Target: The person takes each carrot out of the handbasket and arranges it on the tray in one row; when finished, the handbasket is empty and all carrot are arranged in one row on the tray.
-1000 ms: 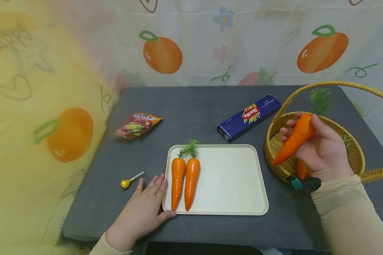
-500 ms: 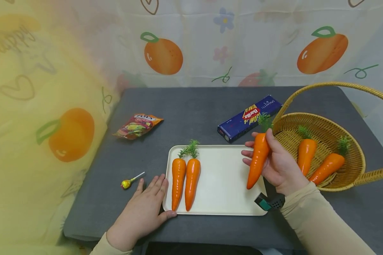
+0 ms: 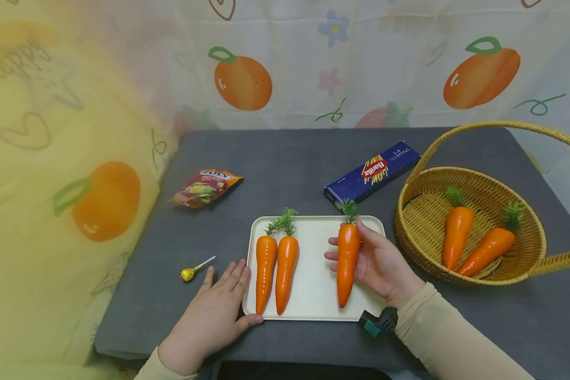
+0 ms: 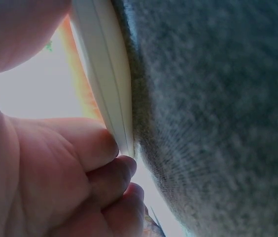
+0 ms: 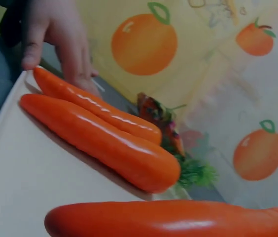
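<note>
My right hand [image 3: 382, 266] holds a toy carrot [image 3: 348, 261] with green leaves over the right half of a cream tray [image 3: 311, 290]. In the right wrist view this same carrot [image 5: 178, 221] lies across the bottom edge. Two more carrots, a left one [image 3: 265, 269] and a right one [image 3: 287, 269], lie side by side on the tray's left part, leaves toward the back. With fairly straight fingers, my left hand [image 3: 211, 311] touches the tray's left edge, its thumb at the front left corner. The left wrist view shows those fingertips [image 4: 99, 150] against the tray's side [image 4: 104, 64].
On the right stands a wicker basket [image 3: 413, 258] with a tall handle and two carrots inside. A blue spaghetti box [image 3: 372, 174] lies behind the tray. A candy bag [image 3: 204, 187] and a lollipop [image 3: 188, 274] lie on the left side of the grey table [image 3: 275, 158].
My right hand has carried the carrot left from over the basket to above the tray, and the carrot now points more toward me. The left hand has stayed at the tray's edge.
</note>
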### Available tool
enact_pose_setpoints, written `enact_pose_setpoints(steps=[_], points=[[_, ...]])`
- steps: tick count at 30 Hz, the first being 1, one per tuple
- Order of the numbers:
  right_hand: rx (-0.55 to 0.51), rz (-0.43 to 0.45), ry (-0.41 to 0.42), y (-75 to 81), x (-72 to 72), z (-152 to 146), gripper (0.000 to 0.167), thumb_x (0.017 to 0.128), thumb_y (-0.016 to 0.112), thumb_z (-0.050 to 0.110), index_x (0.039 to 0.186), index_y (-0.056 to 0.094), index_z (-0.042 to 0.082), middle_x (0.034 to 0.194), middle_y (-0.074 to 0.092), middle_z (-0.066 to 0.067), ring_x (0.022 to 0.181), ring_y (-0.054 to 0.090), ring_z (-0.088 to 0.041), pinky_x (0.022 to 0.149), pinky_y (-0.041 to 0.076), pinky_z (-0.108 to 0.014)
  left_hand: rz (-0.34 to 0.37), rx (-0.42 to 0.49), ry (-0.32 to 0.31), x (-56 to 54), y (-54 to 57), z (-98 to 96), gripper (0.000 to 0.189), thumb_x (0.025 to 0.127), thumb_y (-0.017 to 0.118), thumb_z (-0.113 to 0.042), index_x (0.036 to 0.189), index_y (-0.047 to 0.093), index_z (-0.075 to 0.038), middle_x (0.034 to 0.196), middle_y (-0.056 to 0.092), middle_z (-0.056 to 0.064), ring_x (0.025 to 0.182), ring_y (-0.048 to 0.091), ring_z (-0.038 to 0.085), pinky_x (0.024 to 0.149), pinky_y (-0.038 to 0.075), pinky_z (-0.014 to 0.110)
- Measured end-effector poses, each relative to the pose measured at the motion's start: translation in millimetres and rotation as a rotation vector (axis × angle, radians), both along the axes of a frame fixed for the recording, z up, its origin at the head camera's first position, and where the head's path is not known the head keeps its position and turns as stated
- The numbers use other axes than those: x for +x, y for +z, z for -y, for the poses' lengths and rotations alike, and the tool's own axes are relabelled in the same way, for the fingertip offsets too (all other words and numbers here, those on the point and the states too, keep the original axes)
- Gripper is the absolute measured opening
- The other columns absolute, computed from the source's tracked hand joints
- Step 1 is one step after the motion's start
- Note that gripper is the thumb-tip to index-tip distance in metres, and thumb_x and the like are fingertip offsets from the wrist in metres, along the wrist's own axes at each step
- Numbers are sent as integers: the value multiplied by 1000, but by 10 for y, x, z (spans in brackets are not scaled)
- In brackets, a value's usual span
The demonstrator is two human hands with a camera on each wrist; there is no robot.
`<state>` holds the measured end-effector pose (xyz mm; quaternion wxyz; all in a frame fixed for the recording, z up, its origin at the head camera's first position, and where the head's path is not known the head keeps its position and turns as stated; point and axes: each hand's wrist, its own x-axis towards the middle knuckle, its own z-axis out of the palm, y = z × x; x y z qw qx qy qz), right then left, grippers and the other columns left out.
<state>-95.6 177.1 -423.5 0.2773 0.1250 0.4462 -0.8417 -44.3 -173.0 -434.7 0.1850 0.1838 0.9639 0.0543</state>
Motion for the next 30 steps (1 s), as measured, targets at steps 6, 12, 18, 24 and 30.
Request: enact_pose_setpoints(steps=[6, 12, 18, 24, 30], points=[[5, 17, 50, -84, 66, 153, 72, 118, 42, 54, 170, 21, 9, 153, 55, -17, 127, 72, -30, 114, 57, -50, -5, 17, 1, 3, 10, 7, 107, 92, 80, -68, 169, 43, -3, 178, 37, 17, 165, 37, 40, 131, 16, 77], [-4, 35, 66, -90, 122, 242, 66, 118, 45, 50, 171, 25, 16, 152, 58, -9, 128, 71, -29, 109, 60, -45, -12, 31, 0, 6, 11, 11, 107, 92, 79, -69, 168, 44, -2, 178, 37, 17, 165, 37, 40, 131, 16, 78], [15, 19, 73, -79, 141, 283, 68, 119, 43, 47, 176, 18, 21, 160, 52, -10, 129, 67, -25, 106, 60, -41, -24, 7, 4, 5, -14, 1, 107, 92, 79, -70, 168, 45, -3, 177, 39, 17, 164, 38, 40, 131, 18, 77], [26, 8, 61, -85, 155, 329, 59, 120, 40, 42, 172, 23, 21, 143, 56, -7, 117, 62, -21, 101, 58, -40, -14, -4, 3, 6, -22, 0, 107, 93, 78, -70, 168, 44, -3, 178, 38, 18, 165, 37, 40, 132, 17, 76], [48, 1, 81, -65, 159, 356, 68, 119, 39, 41, 179, 11, 21, 174, 34, -24, 144, 56, -38, 116, 55, -51, -10, -4, 2, -5, -19, -4, 106, 93, 77, -70, 168, 44, -3, 178, 38, 18, 165, 37, 40, 132, 17, 76]])
